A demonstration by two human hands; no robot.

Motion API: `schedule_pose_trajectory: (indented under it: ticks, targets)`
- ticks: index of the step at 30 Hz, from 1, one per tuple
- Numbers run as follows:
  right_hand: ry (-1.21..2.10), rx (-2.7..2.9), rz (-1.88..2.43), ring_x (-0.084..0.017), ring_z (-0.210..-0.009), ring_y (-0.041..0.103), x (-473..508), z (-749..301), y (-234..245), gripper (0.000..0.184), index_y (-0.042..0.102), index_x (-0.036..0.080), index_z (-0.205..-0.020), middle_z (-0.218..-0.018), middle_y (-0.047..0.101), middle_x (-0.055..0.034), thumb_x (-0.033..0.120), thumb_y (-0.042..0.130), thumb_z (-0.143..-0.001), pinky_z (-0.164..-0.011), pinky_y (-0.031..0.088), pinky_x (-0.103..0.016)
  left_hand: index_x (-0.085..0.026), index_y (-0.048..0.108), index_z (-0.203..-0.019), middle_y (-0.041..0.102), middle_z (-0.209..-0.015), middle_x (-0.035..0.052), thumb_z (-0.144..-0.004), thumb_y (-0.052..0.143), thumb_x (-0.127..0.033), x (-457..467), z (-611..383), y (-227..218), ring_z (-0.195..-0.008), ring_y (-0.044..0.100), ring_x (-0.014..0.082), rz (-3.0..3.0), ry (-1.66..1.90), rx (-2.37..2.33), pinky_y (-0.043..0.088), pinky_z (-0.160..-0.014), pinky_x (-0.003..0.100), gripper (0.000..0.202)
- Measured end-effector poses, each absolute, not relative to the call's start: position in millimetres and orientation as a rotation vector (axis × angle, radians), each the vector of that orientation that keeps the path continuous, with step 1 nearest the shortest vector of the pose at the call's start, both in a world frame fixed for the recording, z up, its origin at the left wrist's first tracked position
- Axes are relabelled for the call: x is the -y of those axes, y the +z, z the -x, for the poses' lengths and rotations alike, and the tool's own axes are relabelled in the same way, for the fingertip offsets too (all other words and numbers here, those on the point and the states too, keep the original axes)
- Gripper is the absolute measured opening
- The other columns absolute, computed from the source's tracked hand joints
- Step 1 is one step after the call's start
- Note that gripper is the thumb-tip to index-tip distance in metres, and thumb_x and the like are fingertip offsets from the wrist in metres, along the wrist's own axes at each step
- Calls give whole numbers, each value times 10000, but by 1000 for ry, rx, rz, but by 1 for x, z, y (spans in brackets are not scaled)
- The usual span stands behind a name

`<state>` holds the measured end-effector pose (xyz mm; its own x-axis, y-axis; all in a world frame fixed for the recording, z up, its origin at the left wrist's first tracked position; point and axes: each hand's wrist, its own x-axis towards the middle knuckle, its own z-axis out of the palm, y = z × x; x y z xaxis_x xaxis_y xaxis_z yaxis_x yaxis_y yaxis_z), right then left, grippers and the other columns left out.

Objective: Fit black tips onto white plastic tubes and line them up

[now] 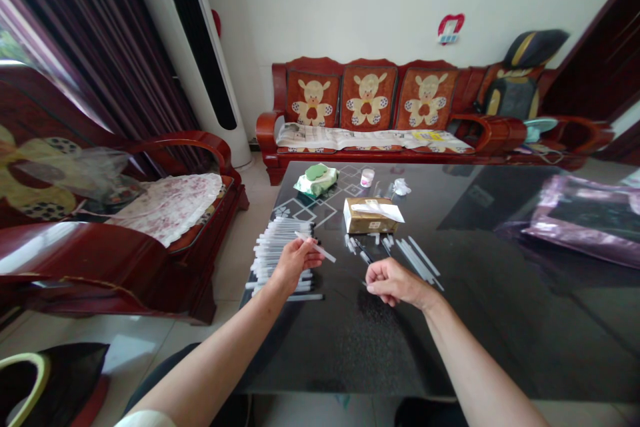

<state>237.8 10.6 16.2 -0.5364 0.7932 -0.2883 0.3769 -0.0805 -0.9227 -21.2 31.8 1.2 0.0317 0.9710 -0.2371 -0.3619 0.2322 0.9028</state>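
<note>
My left hand pinches a thin white tube just above a row of several white tubes laid side by side at the left edge of the black glass table. My right hand is curled closed over the table, with something small and thin at its fingertips that I cannot make out. More loose white tubes and small dark pieces lie just beyond that hand.
A brown cardboard box stands behind the loose tubes. Farther back are a green wet-wipe pack, a small cup and a crumpled tissue. Red wooden sofas stand at the left and back. A pink-framed item lies at the table's right.
</note>
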Motion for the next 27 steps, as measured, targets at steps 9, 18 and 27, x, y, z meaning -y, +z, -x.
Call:
schedule_pose_trajectory:
  ticks: [9, 18, 27]
  targets:
    - [1615, 1764, 1230, -70, -381, 539, -11, -224, 3, 168, 606, 137, -788, -516, 606, 32, 298, 632, -749, -333, 360, -129, -97, 620, -838, 675, -702, 83, -749, 696, -326, -18, 3, -1, -641, 659, 147, -787, 1076, -1007, 541, -593, 234, 257]
    - [1625, 1610, 1142, -128, -479, 629, -11, -215, -5, 226, 561, 143, -843, -627, 665, -6, 309, 649, -717, -393, 472, -202, -104, 613, -891, 684, -736, 91, -742, 703, -341, -10, -5, -10, -668, 669, 161, -798, 1027, -976, 547, -620, 251, 294]
    - [1607, 1620, 1135, -154, -525, 656, -8, -211, 0, 214, 557, 139, -841, -658, 682, -41, 321, 617, -745, -448, 522, -246, -112, 608, -881, 683, -738, 89, -737, 713, -320, -9, -7, -12, -660, 672, 164, -759, 1027, -971, 551, -611, 250, 274]
